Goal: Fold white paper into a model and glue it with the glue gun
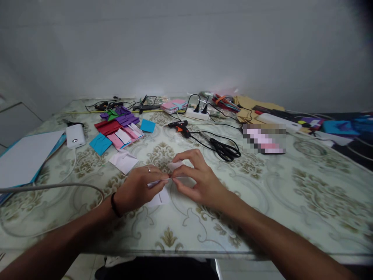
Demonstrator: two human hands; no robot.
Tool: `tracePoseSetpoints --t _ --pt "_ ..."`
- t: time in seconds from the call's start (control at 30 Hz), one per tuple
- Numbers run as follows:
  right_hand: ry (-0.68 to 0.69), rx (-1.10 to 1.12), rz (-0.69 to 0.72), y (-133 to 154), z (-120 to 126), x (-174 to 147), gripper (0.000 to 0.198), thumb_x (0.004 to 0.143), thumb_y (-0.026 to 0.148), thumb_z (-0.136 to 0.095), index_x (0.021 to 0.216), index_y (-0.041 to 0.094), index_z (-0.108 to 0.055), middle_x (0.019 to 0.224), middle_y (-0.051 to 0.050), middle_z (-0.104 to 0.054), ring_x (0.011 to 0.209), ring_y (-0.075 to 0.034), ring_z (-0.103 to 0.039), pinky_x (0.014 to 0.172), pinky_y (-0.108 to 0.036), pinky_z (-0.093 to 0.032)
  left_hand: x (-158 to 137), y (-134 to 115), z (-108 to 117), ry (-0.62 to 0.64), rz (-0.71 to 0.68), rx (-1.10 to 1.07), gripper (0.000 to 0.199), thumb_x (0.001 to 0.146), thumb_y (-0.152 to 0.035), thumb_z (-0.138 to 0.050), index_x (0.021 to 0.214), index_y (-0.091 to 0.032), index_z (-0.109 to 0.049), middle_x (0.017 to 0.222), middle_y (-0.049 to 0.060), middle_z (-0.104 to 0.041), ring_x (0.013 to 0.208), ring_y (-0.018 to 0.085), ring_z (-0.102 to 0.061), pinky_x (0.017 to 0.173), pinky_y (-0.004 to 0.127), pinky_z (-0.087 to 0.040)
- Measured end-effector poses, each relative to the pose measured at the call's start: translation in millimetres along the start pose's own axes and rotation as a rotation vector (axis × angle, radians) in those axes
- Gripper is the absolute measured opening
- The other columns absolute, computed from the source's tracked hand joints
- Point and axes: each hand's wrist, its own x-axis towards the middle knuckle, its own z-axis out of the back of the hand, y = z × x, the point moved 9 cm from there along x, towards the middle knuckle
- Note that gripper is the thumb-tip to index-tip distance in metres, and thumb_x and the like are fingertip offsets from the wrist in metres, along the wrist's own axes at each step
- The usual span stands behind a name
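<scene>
A piece of white paper [186, 180] is pinched between the fingertips of both hands just above the table's middle. My left hand [140, 187], with a ring and a dark wristband, is closed on its left side, thumb below the fingers. My right hand [201, 178] pinches it from the right, fingers curved and thumb underneath. The fingers hide much of the paper, so its folds cannot be made out. Under my left hand lies a white paper piece [159, 198] with a dark line. A folded white paper [124, 161] rests beyond that hand.
Folded coloured papers [108, 127] form a pile at back left, beside a white power bank [75, 136] with a cable. A black and orange glue gun [182, 128] and its coiled cord [224, 149] lie ahead. A power strip [196, 114] stands behind; paper sheets [29, 155] lie left.
</scene>
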Motion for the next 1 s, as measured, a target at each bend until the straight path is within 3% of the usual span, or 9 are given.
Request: tracePoseSetpoints --t 0.8,1.0 --pt "0.099 -0.052 0.064 11.2 -17.5 -0.1 0.013 0.079 0.012 -0.062 0.086 0.021 -0.055 0.11 -0.01 -0.066 0.103 -0.027 -0.055 0.092 -0.048 -0.047 -0.1 -13.8 -5.2 0.042 -0.053 0.038 0.017 0.091 -0.013 -0.062 0.078 -0.018 -0.071 0.08 0.003 -0.072 0.08 0.017 -0.062 0.073 0.03 -0.051" --pt "0.099 -0.056 0.054 7.5 -14.4 0.5 0.016 0.079 0.011 -0.063 0.088 0.021 -0.055 0.11 -0.01 -0.065 0.103 -0.027 -0.053 0.093 -0.048 -0.046 0.7 -11.4 0.1 0.025 -0.057 0.024 0.014 0.092 -0.015 -0.062 0.088 -0.02 -0.074 0.086 0.003 -0.074 0.083 0.017 -0.063 0.075 0.031 -0.052"
